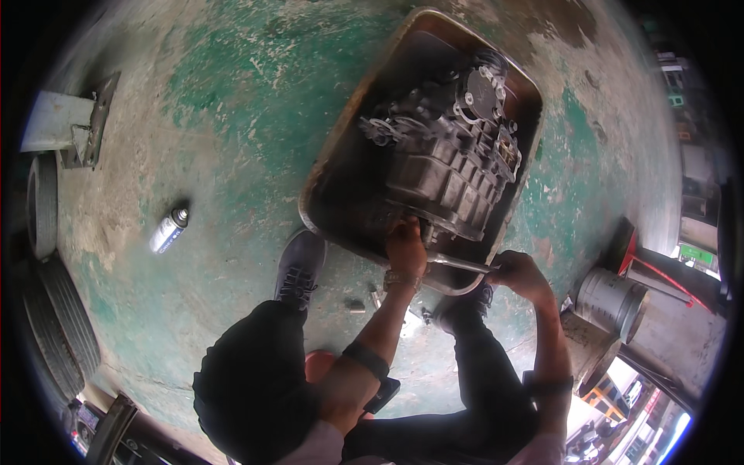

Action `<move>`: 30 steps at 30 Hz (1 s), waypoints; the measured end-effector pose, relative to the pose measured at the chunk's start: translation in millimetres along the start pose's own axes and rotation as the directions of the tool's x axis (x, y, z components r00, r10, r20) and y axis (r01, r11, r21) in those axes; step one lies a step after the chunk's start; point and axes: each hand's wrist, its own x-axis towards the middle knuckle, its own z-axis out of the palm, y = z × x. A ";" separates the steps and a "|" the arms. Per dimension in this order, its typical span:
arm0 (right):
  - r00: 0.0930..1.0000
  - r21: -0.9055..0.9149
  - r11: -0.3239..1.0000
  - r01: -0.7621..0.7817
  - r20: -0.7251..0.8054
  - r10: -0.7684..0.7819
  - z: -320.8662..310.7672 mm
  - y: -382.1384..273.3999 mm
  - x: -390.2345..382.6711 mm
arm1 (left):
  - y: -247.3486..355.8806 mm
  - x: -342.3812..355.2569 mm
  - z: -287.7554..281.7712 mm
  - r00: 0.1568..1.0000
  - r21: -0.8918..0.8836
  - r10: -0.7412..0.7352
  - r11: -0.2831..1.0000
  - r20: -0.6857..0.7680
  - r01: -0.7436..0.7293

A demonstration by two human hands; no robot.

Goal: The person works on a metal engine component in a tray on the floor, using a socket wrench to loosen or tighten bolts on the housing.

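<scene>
Right hand (521, 275) clenches metal bar (459, 264); gearbox (446, 174) just beyond left hand (406, 246) (its grip: cannot tell).

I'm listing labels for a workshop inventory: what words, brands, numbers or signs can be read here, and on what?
None that I can quote.
White spray can on the floor: lettering on its label, small and blurred; not quoted.
Green panel at the right edge: pale marks, too blurred to read.
Ribbed metal housing in the tray: no lettering I can make out.
</scene>
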 end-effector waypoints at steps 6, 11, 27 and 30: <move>0.995 -0.339 0.941 0.025 -0.086 -0.057 19.6 13.3 21.9 | 4.8 -1.1 3.9 0.898 0.253 0.435 0.878 -0.069 -0.406; 0.992 -0.468 0.877 0.107 -0.005 -0.124 11.4 -7.9 13.1 | -0.7 -0.6 1.4 0.871 0.223 0.467 0.875 -0.153 -0.430; 0.698 -0.384 0.687 0.617 -0.134 -0.703 20.6 -157.4 -72.7 | -6.0 18.5 -30.5 0.865 -0.495 -0.303 0.723 0.399 0.482; 0.718 -0.418 0.687 0.595 -0.109 -0.688 15.6 -144.4 -66.5 | 0.4 32.8 -41.0 0.813 -0.435 -0.277 0.732 0.513 0.524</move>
